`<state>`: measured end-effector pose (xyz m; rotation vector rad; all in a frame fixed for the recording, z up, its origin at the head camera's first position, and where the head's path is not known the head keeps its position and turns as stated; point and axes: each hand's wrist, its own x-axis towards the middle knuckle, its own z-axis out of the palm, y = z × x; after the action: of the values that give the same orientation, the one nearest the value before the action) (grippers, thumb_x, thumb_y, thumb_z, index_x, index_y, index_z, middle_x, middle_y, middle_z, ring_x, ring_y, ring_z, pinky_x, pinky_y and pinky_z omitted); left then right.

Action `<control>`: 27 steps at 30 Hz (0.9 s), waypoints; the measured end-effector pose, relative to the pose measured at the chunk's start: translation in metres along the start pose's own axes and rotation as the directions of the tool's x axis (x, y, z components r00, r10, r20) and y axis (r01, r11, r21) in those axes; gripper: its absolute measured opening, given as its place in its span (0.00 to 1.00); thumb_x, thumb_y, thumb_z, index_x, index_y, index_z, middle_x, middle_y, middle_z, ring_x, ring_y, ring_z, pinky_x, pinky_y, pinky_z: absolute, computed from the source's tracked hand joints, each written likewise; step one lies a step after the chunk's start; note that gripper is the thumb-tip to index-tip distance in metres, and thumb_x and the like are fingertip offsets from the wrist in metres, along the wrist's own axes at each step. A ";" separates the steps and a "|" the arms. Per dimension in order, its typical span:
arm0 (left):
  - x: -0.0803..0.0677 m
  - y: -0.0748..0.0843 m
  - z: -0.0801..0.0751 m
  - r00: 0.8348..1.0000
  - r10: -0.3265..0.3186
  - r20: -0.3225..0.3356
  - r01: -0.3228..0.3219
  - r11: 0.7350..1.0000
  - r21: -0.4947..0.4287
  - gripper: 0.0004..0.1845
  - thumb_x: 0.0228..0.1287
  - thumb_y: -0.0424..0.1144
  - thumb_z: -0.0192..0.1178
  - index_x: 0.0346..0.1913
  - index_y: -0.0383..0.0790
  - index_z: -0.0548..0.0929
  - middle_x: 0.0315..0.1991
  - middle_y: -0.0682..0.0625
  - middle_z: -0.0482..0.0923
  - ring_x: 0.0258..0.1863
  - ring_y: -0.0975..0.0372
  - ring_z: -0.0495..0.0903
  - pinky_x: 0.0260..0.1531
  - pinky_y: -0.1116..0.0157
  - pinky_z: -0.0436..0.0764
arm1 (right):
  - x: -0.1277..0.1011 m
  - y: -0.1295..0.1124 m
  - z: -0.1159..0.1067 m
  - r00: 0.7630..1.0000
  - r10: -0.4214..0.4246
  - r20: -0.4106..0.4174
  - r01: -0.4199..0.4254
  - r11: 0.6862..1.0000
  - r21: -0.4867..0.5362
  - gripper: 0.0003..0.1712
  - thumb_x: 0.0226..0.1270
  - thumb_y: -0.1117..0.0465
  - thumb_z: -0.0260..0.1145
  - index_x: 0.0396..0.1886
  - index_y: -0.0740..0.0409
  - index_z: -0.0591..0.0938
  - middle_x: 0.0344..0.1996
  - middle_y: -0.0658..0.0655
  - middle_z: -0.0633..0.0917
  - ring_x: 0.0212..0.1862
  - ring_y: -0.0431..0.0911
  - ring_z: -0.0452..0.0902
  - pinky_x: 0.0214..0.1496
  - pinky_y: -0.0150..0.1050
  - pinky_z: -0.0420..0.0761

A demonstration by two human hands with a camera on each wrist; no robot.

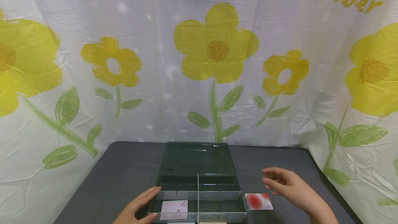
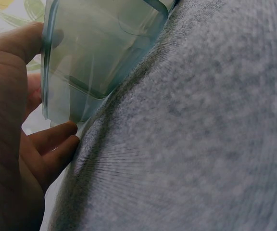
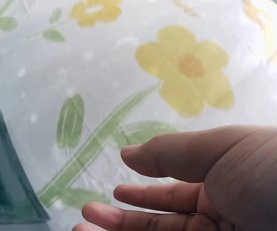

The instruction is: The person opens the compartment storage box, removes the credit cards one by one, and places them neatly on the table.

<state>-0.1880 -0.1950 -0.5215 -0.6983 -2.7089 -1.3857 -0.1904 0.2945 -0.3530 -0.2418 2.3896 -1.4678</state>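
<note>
A dark green see-through divided box stands on the table with its lid tipped back. My left hand grips its left side near the front corner, thumb at the front edge and fingers along the side. In the left wrist view that hand's thumb touches the clear box wall. A white VIP card lies in the front left compartment. To the right of the box is a red-and-white card. My right hand hovers just past this card, fingers loosely bent and holding nothing.
Other pale cards peek out at the front of the box, cut off by the frame. A dark grey cloth covers the table. Behind it and at both sides hangs a white curtain with yellow flowers.
</note>
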 end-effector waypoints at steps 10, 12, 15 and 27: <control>0.000 0.003 -0.001 1.000 0.001 0.003 -0.001 1.000 -0.019 0.34 0.62 0.45 0.63 0.69 0.45 0.65 0.67 0.50 0.64 0.62 0.66 0.65 0.49 0.64 0.75 | -0.007 -0.012 0.019 0.982 -0.158 0.099 0.168 0.980 -0.103 0.24 0.70 0.53 0.59 0.60 0.61 0.73 0.51 0.58 0.80 0.47 0.46 0.79 0.43 0.36 0.78; 0.000 0.003 -0.001 1.000 -0.008 0.005 0.008 1.000 -0.017 0.34 0.62 0.46 0.64 0.70 0.46 0.65 0.67 0.51 0.64 0.62 0.65 0.65 0.49 0.63 0.75 | -0.006 -0.014 0.024 0.976 -0.178 0.126 0.192 0.976 -0.107 0.23 0.70 0.53 0.59 0.59 0.59 0.73 0.49 0.57 0.80 0.47 0.44 0.79 0.43 0.35 0.78; 0.000 0.003 -0.001 1.000 -0.018 0.006 0.018 1.000 -0.008 0.34 0.61 0.47 0.64 0.70 0.46 0.65 0.67 0.51 0.64 0.62 0.64 0.66 0.49 0.63 0.75 | -0.005 -0.016 0.032 0.968 -0.190 0.166 0.209 0.972 -0.108 0.22 0.70 0.54 0.59 0.59 0.59 0.74 0.47 0.57 0.81 0.47 0.43 0.79 0.42 0.35 0.78; 0.000 0.003 -0.002 1.000 -0.013 0.013 0.013 1.000 -0.021 0.34 0.62 0.46 0.63 0.70 0.46 0.65 0.67 0.51 0.63 0.63 0.65 0.65 0.50 0.63 0.74 | 0.011 -0.014 0.061 0.914 -0.214 0.345 0.247 0.967 -0.056 0.18 0.71 0.56 0.57 0.57 0.57 0.76 0.45 0.52 0.82 0.42 0.42 0.80 0.40 0.35 0.79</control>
<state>-0.1869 -0.1950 -0.5185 -0.6944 -2.7176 -1.4195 -0.1794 0.2342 -0.3680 -0.7601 2.2098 -1.2777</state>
